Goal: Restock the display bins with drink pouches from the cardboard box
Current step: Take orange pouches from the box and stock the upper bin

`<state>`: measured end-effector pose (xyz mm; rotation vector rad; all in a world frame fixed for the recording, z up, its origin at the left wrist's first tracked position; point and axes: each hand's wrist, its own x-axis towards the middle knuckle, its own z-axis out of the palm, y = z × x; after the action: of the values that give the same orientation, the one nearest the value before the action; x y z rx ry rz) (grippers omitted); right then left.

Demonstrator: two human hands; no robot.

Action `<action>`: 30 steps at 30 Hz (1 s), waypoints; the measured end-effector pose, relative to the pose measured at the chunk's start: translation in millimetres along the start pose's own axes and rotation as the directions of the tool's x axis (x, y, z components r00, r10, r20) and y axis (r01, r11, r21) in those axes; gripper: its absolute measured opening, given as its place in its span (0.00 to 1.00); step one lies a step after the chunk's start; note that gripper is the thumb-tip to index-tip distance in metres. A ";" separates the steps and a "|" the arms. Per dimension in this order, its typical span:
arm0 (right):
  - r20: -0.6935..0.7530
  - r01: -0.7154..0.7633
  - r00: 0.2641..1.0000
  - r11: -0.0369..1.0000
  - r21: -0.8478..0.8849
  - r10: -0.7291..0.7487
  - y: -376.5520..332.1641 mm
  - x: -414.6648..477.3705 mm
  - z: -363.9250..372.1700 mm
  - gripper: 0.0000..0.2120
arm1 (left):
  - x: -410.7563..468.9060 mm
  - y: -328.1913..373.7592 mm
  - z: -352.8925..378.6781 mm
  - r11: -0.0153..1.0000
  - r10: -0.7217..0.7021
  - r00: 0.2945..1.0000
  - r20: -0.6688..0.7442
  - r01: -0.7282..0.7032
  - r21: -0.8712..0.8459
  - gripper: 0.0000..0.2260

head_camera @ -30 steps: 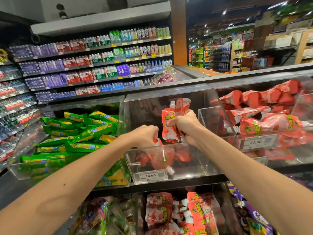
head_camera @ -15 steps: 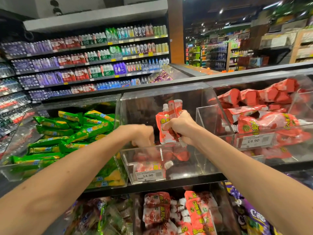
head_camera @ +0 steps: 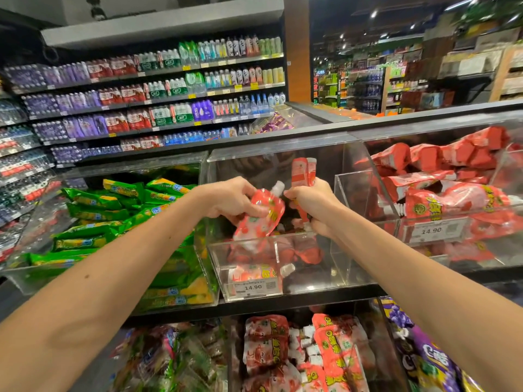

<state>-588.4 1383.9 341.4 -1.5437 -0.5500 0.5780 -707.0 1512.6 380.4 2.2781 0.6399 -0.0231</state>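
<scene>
Nearest, lower-tier red pouches (head_camera: 266,346) lie under the black shelf lip (head_camera: 283,302). Above, the clear middle bin (head_camera: 311,278) holds a few pouches on its floor, with open room over them. Above its front rim the left hand (head_camera: 230,200) has fingers clamped on a tilted red pouch (head_camera: 259,222), cap up. Just beside it, the right hand (head_camera: 312,206) grips an upright bundle of pouches (head_camera: 301,176), fingers curled tight. Green pouches (head_camera: 113,219) fill the left bin; the right bin (head_camera: 368,193) is heaped red. Bottle shelves (head_camera: 169,91) stand behind.
</scene>
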 end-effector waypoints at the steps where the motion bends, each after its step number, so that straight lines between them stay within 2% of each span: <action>1: -0.025 0.007 1.000 1.000 -0.008 -0.007 -0.1 -0.5 -0.7 0.11 | -0.5 0.5 -0.9 0.986 -0.034 0.995 0.092 0.019 0.166 0.06; 3: -0.034 0.014 0.999 1.000 -0.014 -0.015 0.3 -1.3 -2.0 0.09 | 0.2 3.5 9.9 0.899 -0.154 0.947 0.281 0.016 0.438 0.04; 4: -0.033 0.021 0.999 1.000 -0.006 -0.021 0.9 -1.2 -1.9 0.07 | 2.1 5.4 18.2 0.856 -0.215 0.917 0.335 0.012 0.516 0.04; 6: -0.037 0.030 0.999 1.000 0.003 -0.030 0.8 -3.4 -0.1 0.04 | 8.8 5.4 32.0 0.803 -0.282 0.889 0.362 0.012 0.596 0.04; 9: -0.030 0.066 0.997 0.997 -0.047 -0.068 2.1 -3.3 2.0 0.07 | 17.0 0.4 44.3 0.728 -0.303 0.882 0.360 -0.030 0.685 0.07; 14: 0.047 0.091 0.995 0.975 -0.204 -0.083 6.5 0.5 5.3 0.14 | 19.6 -7.6 47.6 0.721 -0.260 0.889 0.376 -0.080 0.688 0.04; 15: 0.071 0.093 0.994 0.967 -0.239 -0.078 6.4 -0.3 6.4 0.18 | 19.3 -8.6 45.9 0.722 -0.263 0.886 0.382 -0.083 0.687 0.06; 18: 0.134 0.077 0.990 0.941 -0.329 -0.034 3.9 -1.9 7.0 0.38 | 13.7 -8.1 41.5 0.738 -0.262 0.895 0.361 -0.055 0.672 0.12; 19: 0.128 0.073 0.991 0.933 -0.352 -0.029 2.3 -4.5 7.1 0.42 | 11.1 -7.8 41.5 0.742 -0.267 0.896 0.356 -0.045 0.669 0.14; 20: 0.120 0.082 0.992 0.924 -0.374 -0.039 2.8 -4.6 6.2 0.41 | 10.0 -8.7 42.1 0.746 -0.270 0.899 0.344 -0.031 0.665 0.15; 23: 0.171 0.167 0.980 0.881 -0.442 -0.100 2.9 -8.1 3.4 0.28 | 7.0 -11.7 45.9 0.741 -0.284 0.909 0.306 0.005 0.672 0.20; 25: 0.239 0.261 0.959 0.806 -0.532 -0.153 -1.3 -9.3 2.9 0.23 | 7.6 -14.8 46.1 0.729 -0.299 0.912 0.281 0.028 0.684 0.29; 26: 0.283 0.316 0.943 0.732 -0.604 -0.173 -6.1 -10.1 2.5 0.20 | 8.5 -15.7 46.2 0.725 -0.305 0.911 0.277 0.033 0.688 0.29; 28: 0.367 0.399 0.915 0.522 -0.754 -0.170 -19.5 -13.1 0.9 0.17 | 8.1 -14.1 46.5 0.720 -0.295 0.918 0.267 0.030 0.693 0.25; 30: 0.403 0.420 0.908 0.288 -0.861 -0.116 -28.1 -10.6 0.7 0.14 | 8.2 -13.1 46.5 0.741 -0.256 0.934 0.250 0.023 0.671 0.18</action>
<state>-596.9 1378.9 369.8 -2.4113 -1.5568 0.1259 -697.7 1492.4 336.7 2.7943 0.6959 -0.8173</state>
